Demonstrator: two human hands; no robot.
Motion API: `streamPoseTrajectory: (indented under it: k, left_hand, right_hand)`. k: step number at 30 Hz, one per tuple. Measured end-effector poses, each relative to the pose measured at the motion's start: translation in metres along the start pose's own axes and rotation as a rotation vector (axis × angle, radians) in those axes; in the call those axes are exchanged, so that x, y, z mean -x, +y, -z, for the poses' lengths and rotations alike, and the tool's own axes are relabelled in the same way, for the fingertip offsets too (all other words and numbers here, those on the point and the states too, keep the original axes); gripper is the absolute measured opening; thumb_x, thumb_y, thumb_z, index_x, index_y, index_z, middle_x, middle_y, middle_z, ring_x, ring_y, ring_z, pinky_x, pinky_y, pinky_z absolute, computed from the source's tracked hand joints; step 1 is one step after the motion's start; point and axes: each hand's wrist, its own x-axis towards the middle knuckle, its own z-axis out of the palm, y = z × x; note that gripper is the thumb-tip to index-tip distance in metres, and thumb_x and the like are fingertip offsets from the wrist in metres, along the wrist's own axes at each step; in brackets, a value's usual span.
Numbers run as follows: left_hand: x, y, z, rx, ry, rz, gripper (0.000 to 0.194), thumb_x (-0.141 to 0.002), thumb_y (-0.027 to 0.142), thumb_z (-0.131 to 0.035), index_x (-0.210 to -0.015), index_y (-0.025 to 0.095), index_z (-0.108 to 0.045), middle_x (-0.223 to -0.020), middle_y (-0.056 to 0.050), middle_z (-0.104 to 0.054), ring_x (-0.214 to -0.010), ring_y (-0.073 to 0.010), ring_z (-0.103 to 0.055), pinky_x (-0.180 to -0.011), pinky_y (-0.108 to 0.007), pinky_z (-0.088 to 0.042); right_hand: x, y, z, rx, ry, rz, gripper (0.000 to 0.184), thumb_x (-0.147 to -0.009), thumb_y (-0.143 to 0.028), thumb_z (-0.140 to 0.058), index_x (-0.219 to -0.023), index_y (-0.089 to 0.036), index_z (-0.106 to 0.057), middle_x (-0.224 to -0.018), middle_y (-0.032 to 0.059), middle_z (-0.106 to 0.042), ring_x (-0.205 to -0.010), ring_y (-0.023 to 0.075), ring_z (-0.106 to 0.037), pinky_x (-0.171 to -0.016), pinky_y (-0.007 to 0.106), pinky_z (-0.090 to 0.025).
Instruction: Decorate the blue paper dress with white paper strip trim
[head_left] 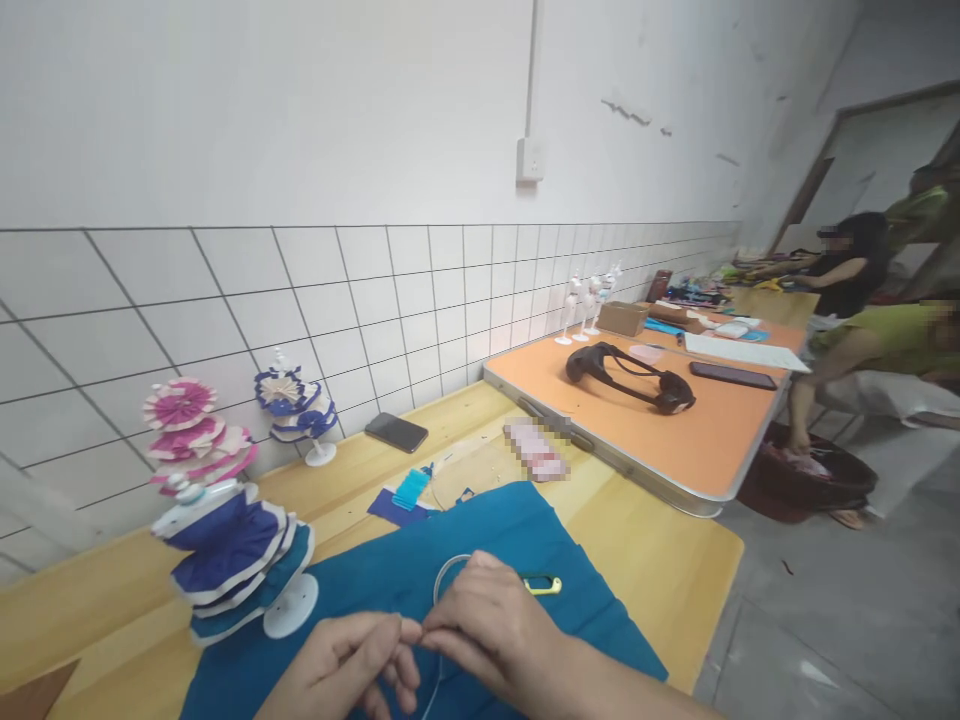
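My left hand [349, 665] is closed in a pinch, thumb and index fingertips meeting the fingers of my right hand. What lies in that pinch is too small to make out. My right hand [502, 625] is closed too, with a thin white cord [444, 572] curving up from its fingers; a thinner strand hangs below them. Under both hands spreads a teal-blue cloth [480, 520]. Thread snips with a yellow handle [551, 584] lie on the cloth just beyond my right hand. A small dress stand in a blue and teal ruffled dress [232, 560] leans at the left, on the cloth's edge.
Behind stand a pink ruffled dress [199, 430] and a blue-cream one [296, 405]. A phone [397, 432], fabric scraps [411, 490] and a blurred pink item [536, 450] lie on the wooden table. An orange table [600, 425] holds a black head strap [630, 375]. People sit at right.
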Motion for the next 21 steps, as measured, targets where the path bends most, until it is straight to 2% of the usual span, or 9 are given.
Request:
streamPoseTrajectory:
  k: [4,9,14,18,21]
  left_hand:
    - [0.007,0.010,-0.007,0.057,0.053,-0.024,0.047,-0.071,0.055,-0.055,-0.082,0.010,-0.066,-0.064,-0.005,-0.059,-0.056,-0.0140,-0.057,-0.047,-0.022,-0.047]
    - [0.012,0.017,-0.010,0.099,0.056,-0.018,0.047,-0.072,0.054,-0.054,-0.081,0.009,-0.065,-0.062,-0.004,-0.058,-0.056,-0.0140,-0.058,-0.047,-0.022,-0.046]
    - [0.011,0.016,-0.008,0.077,0.051,-0.011,0.049,-0.072,0.055,-0.053,-0.080,0.009,-0.065,-0.063,-0.005,-0.059,-0.057,-0.0141,-0.058,-0.048,-0.022,-0.046]
    - [0.011,0.015,-0.010,0.017,0.098,-0.062,0.046,-0.073,0.053,-0.053,-0.080,0.009,-0.064,-0.064,-0.004,-0.058,-0.058,-0.0133,-0.057,-0.047,-0.020,-0.046]
    - [0.012,0.014,-0.011,-0.061,0.091,-0.094,0.046,-0.075,0.053,-0.050,-0.082,0.010,-0.065,-0.065,-0.004,-0.057,-0.057,-0.0126,-0.056,-0.047,-0.019,-0.045]
  right_hand:
    - [0.000,-0.001,0.000,-0.129,0.045,-0.045,0.017,-0.090,-0.028,-0.043,-0.085,-0.019,-0.057,-0.071,0.0018,-0.065,-0.065,0.0112,-0.055,-0.068,0.025,-0.037]
    - [-0.001,0.000,-0.006,-0.201,0.051,-0.082,0.016,-0.089,-0.026,-0.046,-0.083,-0.019,-0.059,-0.067,0.0011,-0.064,-0.063,0.0111,-0.054,-0.066,0.024,-0.039]
    - [-0.004,-0.002,-0.005,-0.176,0.077,-0.092,0.020,-0.088,-0.029,-0.046,-0.075,-0.019,-0.058,-0.063,0.0008,-0.062,-0.060,0.0112,-0.053,-0.064,0.025,-0.039]
    - [-0.005,-0.003,-0.003,-0.088,0.082,-0.044,0.020,-0.088,-0.028,-0.046,-0.072,-0.019,-0.055,-0.060,0.0001,-0.060,-0.057,0.0112,-0.052,-0.061,0.025,-0.037]
    - [-0.005,-0.003,-0.003,-0.009,0.081,0.008,0.017,-0.088,-0.024,-0.046,-0.073,-0.019,-0.053,-0.061,0.0002,-0.061,-0.056,0.0113,-0.051,-0.061,0.026,-0.035]
